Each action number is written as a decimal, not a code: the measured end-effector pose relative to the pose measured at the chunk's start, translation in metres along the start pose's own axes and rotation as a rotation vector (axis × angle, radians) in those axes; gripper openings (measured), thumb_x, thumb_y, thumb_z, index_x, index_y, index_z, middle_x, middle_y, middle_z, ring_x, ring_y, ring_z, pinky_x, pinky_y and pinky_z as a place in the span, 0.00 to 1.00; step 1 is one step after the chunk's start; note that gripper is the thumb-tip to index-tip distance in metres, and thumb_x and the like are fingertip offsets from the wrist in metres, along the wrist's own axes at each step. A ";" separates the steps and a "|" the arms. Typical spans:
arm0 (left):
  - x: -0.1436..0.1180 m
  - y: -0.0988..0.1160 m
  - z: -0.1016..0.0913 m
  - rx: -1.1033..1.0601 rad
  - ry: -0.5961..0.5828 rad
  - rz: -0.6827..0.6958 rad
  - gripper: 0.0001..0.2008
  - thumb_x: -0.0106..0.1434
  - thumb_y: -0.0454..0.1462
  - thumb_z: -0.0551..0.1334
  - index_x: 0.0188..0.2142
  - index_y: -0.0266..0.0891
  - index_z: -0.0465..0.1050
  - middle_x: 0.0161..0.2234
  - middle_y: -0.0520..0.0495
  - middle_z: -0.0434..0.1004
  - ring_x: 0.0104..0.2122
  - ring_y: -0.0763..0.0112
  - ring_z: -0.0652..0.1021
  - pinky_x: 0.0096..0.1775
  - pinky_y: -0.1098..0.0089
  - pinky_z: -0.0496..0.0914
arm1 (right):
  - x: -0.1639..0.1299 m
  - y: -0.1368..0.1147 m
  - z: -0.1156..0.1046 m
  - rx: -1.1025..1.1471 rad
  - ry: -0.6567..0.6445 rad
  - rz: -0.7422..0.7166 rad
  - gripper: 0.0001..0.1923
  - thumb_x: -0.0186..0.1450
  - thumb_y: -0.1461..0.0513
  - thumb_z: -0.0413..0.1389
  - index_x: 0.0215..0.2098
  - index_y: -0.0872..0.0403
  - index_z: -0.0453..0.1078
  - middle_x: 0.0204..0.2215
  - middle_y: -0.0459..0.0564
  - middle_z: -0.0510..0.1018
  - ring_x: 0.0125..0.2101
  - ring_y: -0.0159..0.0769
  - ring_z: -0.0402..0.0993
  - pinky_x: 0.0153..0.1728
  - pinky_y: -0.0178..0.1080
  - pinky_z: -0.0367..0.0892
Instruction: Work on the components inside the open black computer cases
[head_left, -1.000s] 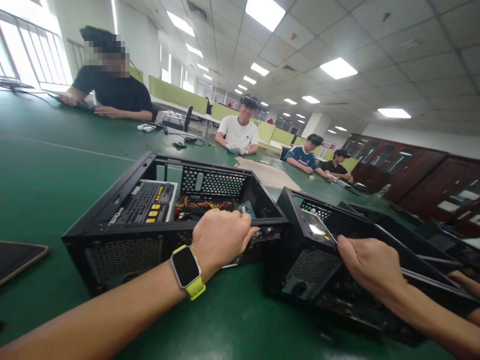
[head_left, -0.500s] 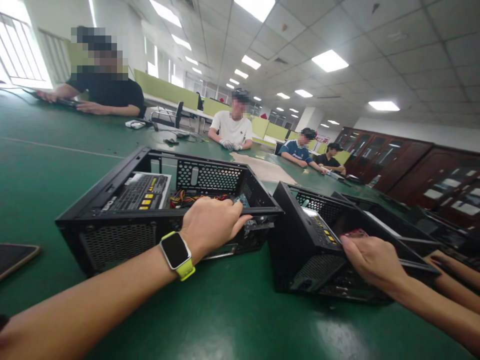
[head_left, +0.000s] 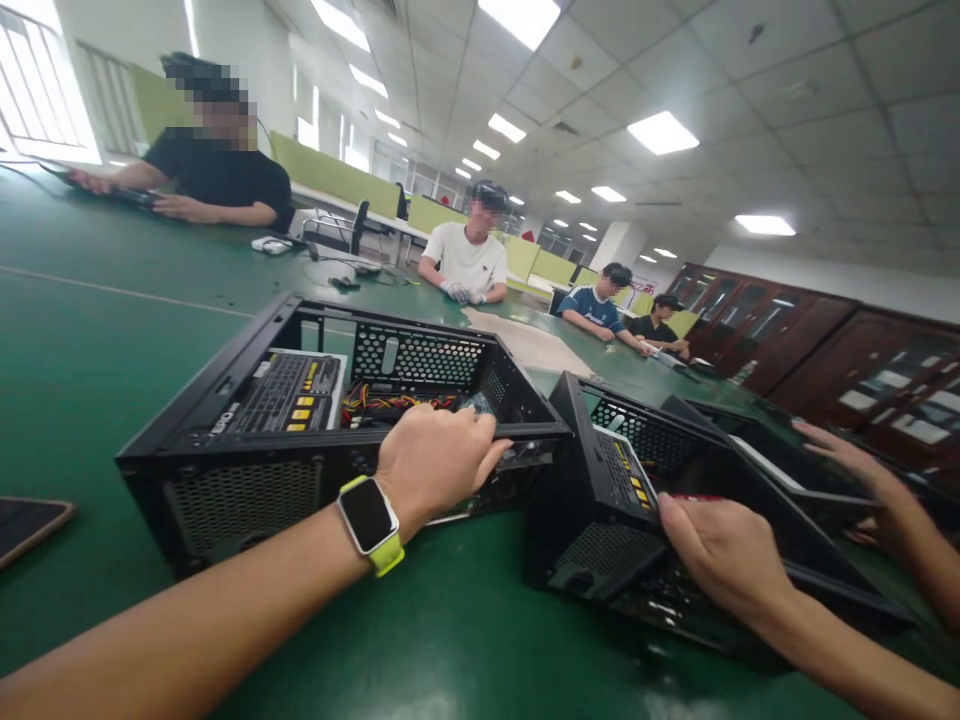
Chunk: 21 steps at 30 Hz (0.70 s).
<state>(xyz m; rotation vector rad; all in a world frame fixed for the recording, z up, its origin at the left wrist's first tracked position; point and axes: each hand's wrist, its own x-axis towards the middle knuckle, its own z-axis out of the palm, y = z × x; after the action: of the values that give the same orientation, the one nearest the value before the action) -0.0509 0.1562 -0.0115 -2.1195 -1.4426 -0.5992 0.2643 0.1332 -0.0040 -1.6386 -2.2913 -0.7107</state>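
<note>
My left hand (head_left: 435, 460), with a watch (head_left: 370, 520) on a lime strap at the wrist, is closed over the near rim of an open black computer case (head_left: 247, 490). Inside that case are a labelled power supply (head_left: 289, 395) and red, yellow and black cables (head_left: 382, 403). My right hand (head_left: 724, 550) is closed on the near rim of a second open computer case (head_left: 574, 500), tilted on the table; its fingertips are hidden inside. A red piece (head_left: 697, 497) shows just behind its knuckles; I cannot tell whether the hand touches it. Another power supply (head_left: 624, 468) sits in this case.
A co-worker's hand (head_left: 855, 465) reaches over a further black case (head_left: 787, 455) at the right. A phone (head_left: 30, 525) lies on the green table (head_left: 420, 640) at the left. Brown cardboard (head_left: 532, 340) lies beyond the cases. Several people sit around the table.
The right case has swung, its right end coming nearer me, and my right hand has moved left and down with it. The co-worker's hand has risen over the further case.
</note>
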 end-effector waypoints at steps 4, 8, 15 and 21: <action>0.002 0.004 -0.004 0.056 -0.012 -0.004 0.21 0.66 0.49 0.46 0.30 0.40 0.70 0.25 0.46 0.75 0.25 0.58 0.76 0.24 0.64 0.59 | -0.001 0.021 0.014 0.047 0.105 -0.042 0.30 0.68 0.51 0.38 0.13 0.54 0.63 0.14 0.46 0.71 0.18 0.30 0.66 0.23 0.35 0.46; 0.008 0.012 -0.015 0.114 -0.058 -0.030 0.21 0.66 0.49 0.46 0.29 0.40 0.71 0.25 0.46 0.76 0.25 0.60 0.76 0.25 0.65 0.59 | 0.014 0.049 0.032 0.068 0.163 -0.127 0.28 0.68 0.56 0.38 0.15 0.55 0.65 0.15 0.46 0.71 0.19 0.28 0.66 0.24 0.35 0.45; 0.009 0.033 -0.042 0.125 -0.153 -0.040 0.20 0.66 0.48 0.47 0.29 0.42 0.71 0.26 0.48 0.76 0.25 0.62 0.76 0.26 0.66 0.61 | 0.065 0.102 0.066 -0.001 0.075 -0.032 0.28 0.68 0.57 0.37 0.21 0.56 0.71 0.23 0.50 0.77 0.26 0.32 0.70 0.25 0.37 0.45; -0.018 0.072 -0.066 0.011 -0.141 0.021 0.15 0.64 0.46 0.52 0.28 0.44 0.71 0.24 0.50 0.75 0.24 0.64 0.75 0.28 0.65 0.64 | 0.094 0.134 0.074 -0.045 -0.007 0.117 0.26 0.69 0.58 0.36 0.30 0.57 0.73 0.32 0.56 0.78 0.34 0.37 0.71 0.34 0.39 0.51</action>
<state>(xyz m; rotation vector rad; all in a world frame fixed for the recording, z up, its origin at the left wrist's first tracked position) 0.0057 0.0800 0.0173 -2.2032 -1.4921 -0.4407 0.3642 0.2820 0.0092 -1.7809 -2.1777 -0.7351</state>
